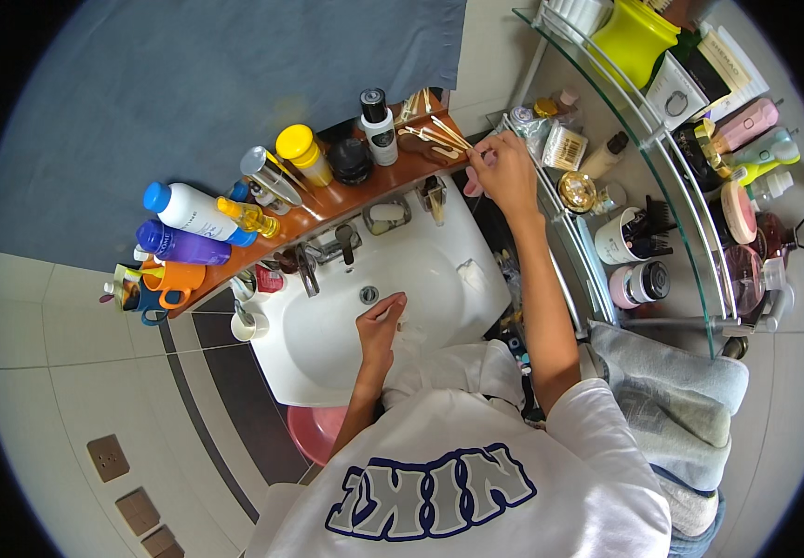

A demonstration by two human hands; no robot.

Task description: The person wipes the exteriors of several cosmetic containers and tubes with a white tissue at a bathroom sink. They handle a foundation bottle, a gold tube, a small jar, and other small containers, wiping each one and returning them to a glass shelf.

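My right hand (505,167) is at the right end of the brown shelf (318,216), its fingertips gripping the ends of several cotton swabs (449,134). More swabs lie on the shelf beside them. Next to my right hand is a pink object (473,181), partly hidden. My left hand (380,328) hovers over the white sink basin (318,335), near the drain (368,295), fingers curled together; whether something small is in it cannot be told. A crumpled white tissue (472,275) lies on the sink's right side.
Bottles and jars, among them a white bottle (383,136), line the shelf above the faucet (308,268). A soap dish (386,215) sits on the sink's back edge. At right stand glass shelves (695,279) with toiletries, and towels (674,404) hang below. A pink basin (317,429) is under the sink.
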